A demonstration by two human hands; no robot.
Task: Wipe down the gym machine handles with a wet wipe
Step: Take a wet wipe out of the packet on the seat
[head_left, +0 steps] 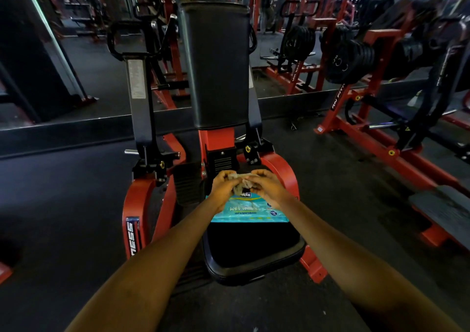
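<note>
A light blue pack of wet wipes (250,212) lies on the black seat (254,250) of a red and black gym machine. Above the pack, my left hand (223,189) and my right hand (268,186) together pinch a crumpled greyish wet wipe (241,180), one hand at each side of it. The machine's black loop handle (114,39) rises on an upright arm at the left. A second handle (253,38) peeks out behind the tall black back pad (216,62) on the right.
A mirror wall runs behind the machine. To the right stands a red frame (356,133) loaded with black weight plates (348,59). A grey step plate (442,204) lies at the far right. Dark rubber floor (63,204) spreads to the left.
</note>
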